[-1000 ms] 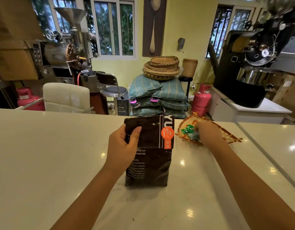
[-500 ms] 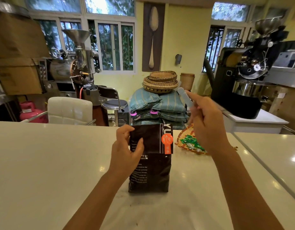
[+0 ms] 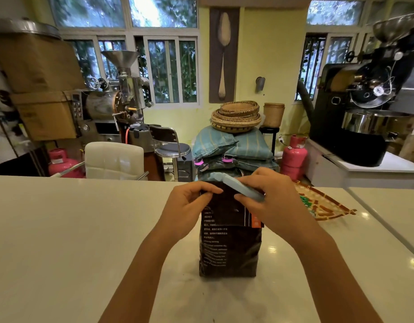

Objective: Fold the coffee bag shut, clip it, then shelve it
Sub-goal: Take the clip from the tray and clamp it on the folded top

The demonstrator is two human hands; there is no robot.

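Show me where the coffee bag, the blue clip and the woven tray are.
coffee bag (image 3: 229, 250): head view, front panel with white print.
clip (image 3: 242, 188): head view, middle of its blue bar.
tray (image 3: 329, 206): head view, patterned bare part.

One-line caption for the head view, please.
Left hand pinches the folded coffee bag top while right hand brings a blue clip onto it.

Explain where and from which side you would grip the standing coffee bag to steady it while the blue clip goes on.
Grip the coffee bag at the left end of its folded top, from the left, as the left hand does. It stands upright, the fold is flat enough to pinch, and the right hand brings the blue clip from the right.
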